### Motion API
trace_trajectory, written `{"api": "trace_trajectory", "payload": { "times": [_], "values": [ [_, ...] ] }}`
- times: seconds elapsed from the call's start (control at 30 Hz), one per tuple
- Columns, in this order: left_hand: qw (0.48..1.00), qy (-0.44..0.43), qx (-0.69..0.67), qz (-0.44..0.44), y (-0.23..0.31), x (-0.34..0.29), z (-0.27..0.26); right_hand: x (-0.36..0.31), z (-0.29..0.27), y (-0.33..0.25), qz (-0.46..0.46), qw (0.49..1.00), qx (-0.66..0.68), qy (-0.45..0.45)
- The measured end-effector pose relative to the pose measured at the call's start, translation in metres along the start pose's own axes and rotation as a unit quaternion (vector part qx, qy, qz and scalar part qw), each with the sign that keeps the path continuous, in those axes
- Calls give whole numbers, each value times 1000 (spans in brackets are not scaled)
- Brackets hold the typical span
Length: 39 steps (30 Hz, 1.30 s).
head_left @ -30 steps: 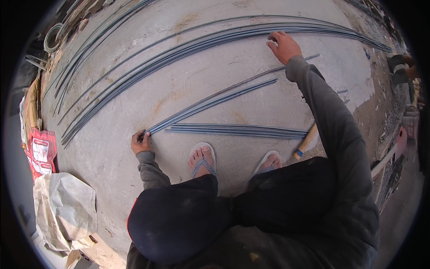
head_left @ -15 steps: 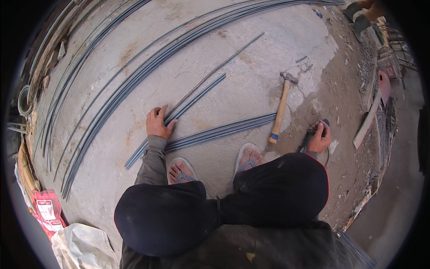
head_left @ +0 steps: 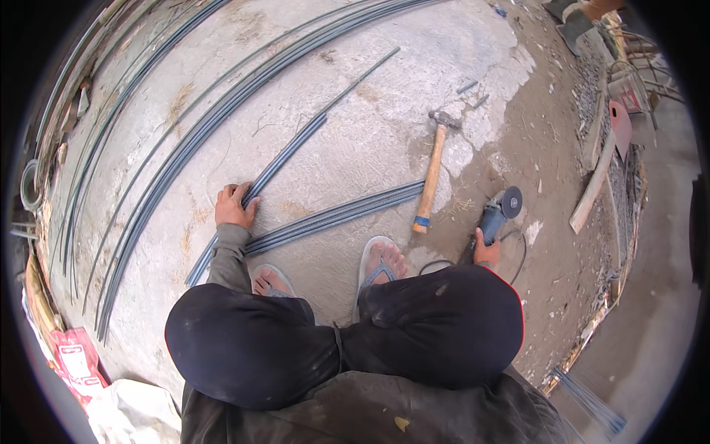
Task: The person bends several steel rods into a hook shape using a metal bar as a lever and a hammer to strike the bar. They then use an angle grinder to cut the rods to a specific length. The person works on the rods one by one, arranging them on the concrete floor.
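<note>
Down on the concrete, my left hand [head_left: 237, 207] is closed around a few thin steel bars [head_left: 285, 152], thumb on one side and fingers on the other. One bar reaches farther out than those beside it. My right hand [head_left: 486, 250] grips the body of a blue-grey angle grinder [head_left: 493, 218]. Its dark cutting disc points away from me, and its cord curls beside my hand. A second bundle of steel bars [head_left: 340, 213] lies in front of my feet. Its far end meets a hammer [head_left: 431, 174] with a wooden handle.
Long steel rods [head_left: 200, 133] sweep across the floor on the left. Two short cut pieces [head_left: 481, 101] lie beyond the hammer. A wooden plank [head_left: 592, 196] lies at the right. Red-and-white packaging [head_left: 76, 359] sits at the lower left. Someone's boots [head_left: 573, 31] show at the far right.
The grinder has swung into clear view, its disc now facing up and away from me. Under my left hand the bars have drawn closer together. The whole view has shifted slightly.
</note>
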<state>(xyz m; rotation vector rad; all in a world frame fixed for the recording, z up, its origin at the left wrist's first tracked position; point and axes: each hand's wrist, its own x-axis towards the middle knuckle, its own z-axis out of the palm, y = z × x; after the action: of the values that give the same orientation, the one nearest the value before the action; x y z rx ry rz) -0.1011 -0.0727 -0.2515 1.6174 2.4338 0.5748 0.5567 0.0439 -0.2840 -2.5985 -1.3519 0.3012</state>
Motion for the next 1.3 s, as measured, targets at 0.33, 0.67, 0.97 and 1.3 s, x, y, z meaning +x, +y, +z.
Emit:
{"api": "trace_trajectory", "payload": {
  "times": [0.33, 0.67, 0.97, 1.3],
  "values": [
    [990, -138, 12, 36, 20, 20, -237, 30, -2, -15, -8, 996, -65, -53],
    [956, -179, -218, 79, 195, 170, -314, -49, -128, -271, -248, 949, 194, -18],
    [764, -162, -619, 85, 331, 51, -117, -128, -269, -428, -317, 855, 411, 2],
    [641, 90, -763, 3, 275, 85, -204, -223, -271, -544, -434, 758, 463, -151]
  ]
}}
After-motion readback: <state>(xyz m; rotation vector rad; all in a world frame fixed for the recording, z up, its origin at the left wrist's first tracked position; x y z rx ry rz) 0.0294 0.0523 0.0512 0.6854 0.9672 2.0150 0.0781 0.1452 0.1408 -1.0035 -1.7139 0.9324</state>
